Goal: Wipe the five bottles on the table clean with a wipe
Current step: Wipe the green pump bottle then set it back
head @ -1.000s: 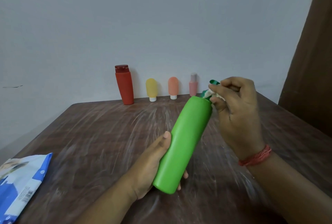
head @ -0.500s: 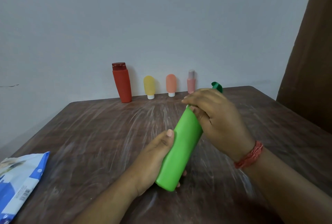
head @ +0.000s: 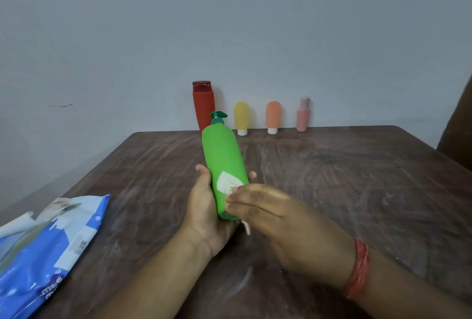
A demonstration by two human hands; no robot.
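Gripping green pump bottle (head: 221, 162) in left hand (head: 204, 214), right hand (head: 268, 214) fingers straight pressing wipe (head: 226, 182), pack (head: 43, 249) reading "mee"

Hidden, cropped and blurred parts around the green bottle (head: 223, 162)

The right hand (head: 275, 214) is motion-blurred and covers most of the wipe (head: 226, 183) and the bottle's base; the bottle's neck hides the red bottle's (head: 203, 104) foot; left of it, the blue packet (head: 46, 249) is cut by the frame edge, its print too small to read; the bench's (head: 357, 178) near edge lies outside the picture
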